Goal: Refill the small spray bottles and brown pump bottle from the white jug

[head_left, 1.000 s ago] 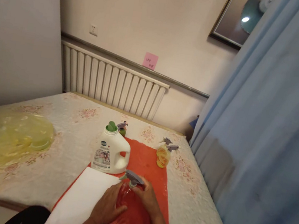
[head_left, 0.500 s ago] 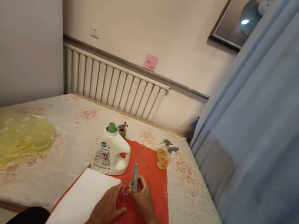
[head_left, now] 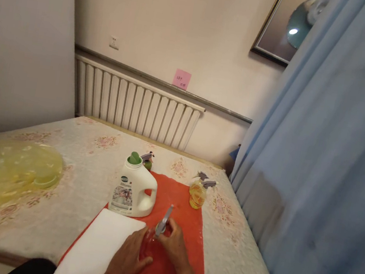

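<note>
In front of me a clear spray bottle (head_left: 148, 245) stands on a red plastic sheet (head_left: 177, 194); the sheet's red shows through it. My left hand (head_left: 128, 255) is curled around the left side of the bottle's body, its thumb toward me. With bent fingers, my right hand (head_left: 175, 246) grips the grey spray head (head_left: 163, 223) at the bottle's neck. A white folded cloth or paper (head_left: 97, 245) lies beside my left hand. Just behind it stands a white detergent jug (head_left: 136, 189) with a green spout.
Spray bottles with yellow-orange liquid (head_left: 197, 198) stand at the sheet's right edge. Another sprayer (head_left: 147, 159) is partly hidden behind the jug. A yellow translucent plastic bag (head_left: 9, 170) lies on the left of the flowered bed cover (head_left: 96, 161). A blue curtain (head_left: 314, 175) hangs at the right.
The spray head has turned: its grey nozzle, roughly upright before, now slants to the right. Both hands stay on the bottle. My view has shifted slightly.
</note>
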The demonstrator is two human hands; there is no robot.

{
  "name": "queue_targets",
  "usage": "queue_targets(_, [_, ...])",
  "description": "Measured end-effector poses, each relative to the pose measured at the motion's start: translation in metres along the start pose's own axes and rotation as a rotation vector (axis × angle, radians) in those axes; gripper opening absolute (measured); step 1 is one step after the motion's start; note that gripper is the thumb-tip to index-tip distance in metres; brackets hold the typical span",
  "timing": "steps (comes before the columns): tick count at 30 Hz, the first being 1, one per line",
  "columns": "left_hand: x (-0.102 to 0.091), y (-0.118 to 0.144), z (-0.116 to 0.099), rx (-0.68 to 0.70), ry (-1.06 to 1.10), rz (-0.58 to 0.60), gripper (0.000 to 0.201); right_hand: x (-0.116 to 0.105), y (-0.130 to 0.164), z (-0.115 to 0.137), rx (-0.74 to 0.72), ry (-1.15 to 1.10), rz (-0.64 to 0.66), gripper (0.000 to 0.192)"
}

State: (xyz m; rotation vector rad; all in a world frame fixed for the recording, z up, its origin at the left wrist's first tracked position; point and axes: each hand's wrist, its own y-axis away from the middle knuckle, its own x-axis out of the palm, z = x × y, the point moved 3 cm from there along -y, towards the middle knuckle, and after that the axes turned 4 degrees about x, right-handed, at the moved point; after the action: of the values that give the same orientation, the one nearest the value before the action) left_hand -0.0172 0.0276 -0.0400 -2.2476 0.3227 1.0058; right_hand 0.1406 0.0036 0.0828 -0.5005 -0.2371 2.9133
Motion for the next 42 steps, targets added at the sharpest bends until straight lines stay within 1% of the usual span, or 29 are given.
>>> queue_targets(2, [0.000, 0.000, 0.001, 0.011, -0.011, -0.011, 0.082, 0.002, 0.001, -0.002, 0.003, 0.037, -0.065, 0.015])
queue_targets(3, [0.001, 0.001, 0.002, 0.017, -0.020, -0.017, 0.083, 0.002, 0.002, -0.001, -0.002, 0.044, -0.074, 0.015])
queue_targets(5, [0.002, 0.001, 0.004, 0.027, -0.040, -0.024, 0.083, 0.001, 0.005, 0.003, -0.013, 0.019, -0.041, 0.018])
queue_targets(7, [0.004, 0.002, 0.006, 0.032, -0.054, -0.025, 0.084, -0.002, 0.007, 0.008, -0.028, -0.026, 0.033, 0.023])
queue_targets(9, [0.006, 0.002, 0.007, 0.034, -0.055, -0.025, 0.084, -0.004, 0.009, 0.010, -0.036, -0.053, 0.076, 0.022])
queue_targets(12, [0.006, 0.002, 0.008, 0.031, -0.044, -0.038, 0.083, -0.003, 0.008, 0.007, -0.002, -0.055, 0.019, 0.017])
queue_targets(14, [0.006, 0.002, 0.007, 0.034, -0.044, -0.040, 0.083, 0.000, 0.007, 0.002, 0.028, -0.043, -0.049, 0.019])
queue_targets(16, [0.006, 0.002, 0.007, 0.043, -0.054, -0.035, 0.084, 0.002, 0.007, -0.001, 0.032, -0.021, -0.089, 0.022])
queue_targets(18, [0.006, 0.002, 0.006, 0.048, -0.065, -0.034, 0.084, 0.001, 0.009, 0.000, 0.004, -0.003, -0.084, 0.025])
queue_targets(20, [0.006, 0.002, 0.007, 0.052, -0.072, -0.036, 0.084, -0.001, 0.011, 0.003, -0.042, -0.001, -0.049, 0.026])
queue_targets(23, [0.006, 0.003, 0.007, 0.054, -0.084, -0.040, 0.082, -0.002, 0.012, 0.007, -0.090, -0.018, -0.003, 0.023])
queue_targets(24, [0.006, 0.003, 0.007, 0.053, -0.088, -0.041, 0.082, -0.002, 0.012, 0.007, -0.087, -0.023, -0.010, 0.021])
queue_targets(26, [0.006, 0.003, 0.006, 0.053, -0.094, -0.041, 0.082, 0.000, 0.011, 0.004, -0.058, -0.024, -0.065, 0.017])
queue_targets(29, [0.006, 0.003, 0.006, 0.065, -0.093, -0.046, 0.083, 0.002, 0.011, -0.001, -0.012, -0.020, -0.138, 0.019])
queue_targets(30, [0.006, 0.003, 0.007, 0.068, -0.091, -0.054, 0.083, 0.002, 0.011, -0.002, -0.008, -0.023, -0.134, 0.023])
queue_targets(32, [0.006, 0.003, 0.008, 0.072, -0.089, -0.071, 0.084, 0.002, 0.012, -0.002, -0.029, -0.036, -0.084, 0.029])
queue_targets(34, [0.007, 0.004, 0.008, 0.071, -0.087, -0.077, 0.085, 0.002, 0.012, -0.001, -0.065, -0.041, -0.030, 0.030])
queue_targets(35, [0.008, 0.004, 0.009, 0.067, -0.084, -0.076, 0.085, 0.002, 0.012, 0.000, -0.075, -0.039, -0.024, 0.029])
queue_targets(37, [0.008, 0.003, 0.009, 0.057, -0.072, -0.064, 0.086, 0.002, 0.012, -0.001, -0.055, -0.016, -0.060, 0.025])
queue_targets(39, [0.008, 0.003, 0.009, 0.045, -0.052, -0.048, 0.085, 0.003, 0.012, -0.002, -0.015, 0.018, -0.129, 0.023])
queue_targets(41, [0.008, 0.003, 0.009, 0.038, -0.029, -0.037, 0.084, 0.006, 0.013, -0.005, 0.004, 0.045, -0.172, 0.027])
queue_targets(42, [0.008, 0.003, 0.009, 0.034, -0.018, -0.035, 0.084, 0.008, 0.014, -0.007, 0.008, 0.052, -0.183, 0.032])
